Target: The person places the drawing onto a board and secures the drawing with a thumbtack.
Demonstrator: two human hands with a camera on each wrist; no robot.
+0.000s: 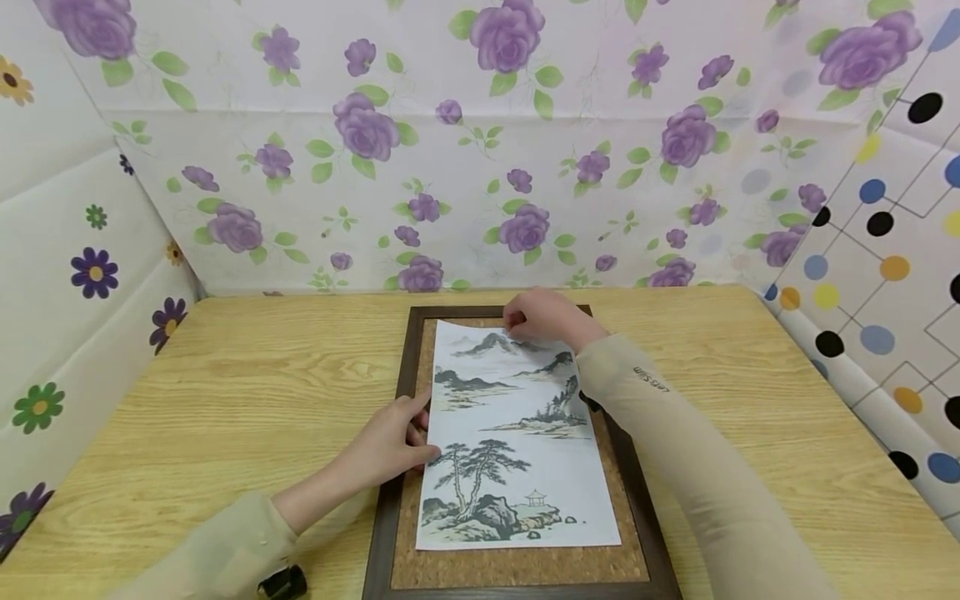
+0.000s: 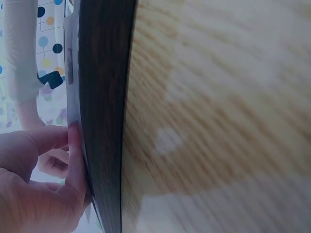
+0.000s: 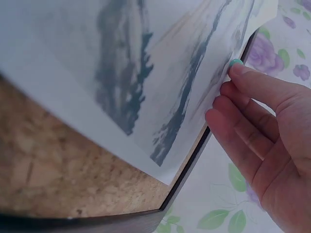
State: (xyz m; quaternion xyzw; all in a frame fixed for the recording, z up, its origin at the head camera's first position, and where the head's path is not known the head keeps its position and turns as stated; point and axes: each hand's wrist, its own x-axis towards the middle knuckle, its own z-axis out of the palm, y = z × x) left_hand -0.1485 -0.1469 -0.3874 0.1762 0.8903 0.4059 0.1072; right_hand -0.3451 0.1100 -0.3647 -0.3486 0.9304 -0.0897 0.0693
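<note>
A sheet of paper [image 1: 510, 483] printed with an ink landscape of mountains, pines and a pavilion lies on a dark-framed cork board [image 1: 517, 571]. My left hand [image 1: 397, 437] pinches the sheet's left edge, the thumb on top and the other fingers curled beside it. At the far edge of the sheet, my right hand [image 1: 543, 317] pinches a small green-topped piece [image 3: 235, 61], like a pushpin, against the paper. Its lower part is hidden. In the right wrist view, the near corner of the paper stands slightly off the cork.
The board rests on a wood-grain table [image 1: 300, 383]. Behind it hangs a purple-flowered cloth [image 1: 480, 167]. A dotted cloth [image 1: 885, 317] lines the right side, and a flowered one [image 1: 82, 333] the left.
</note>
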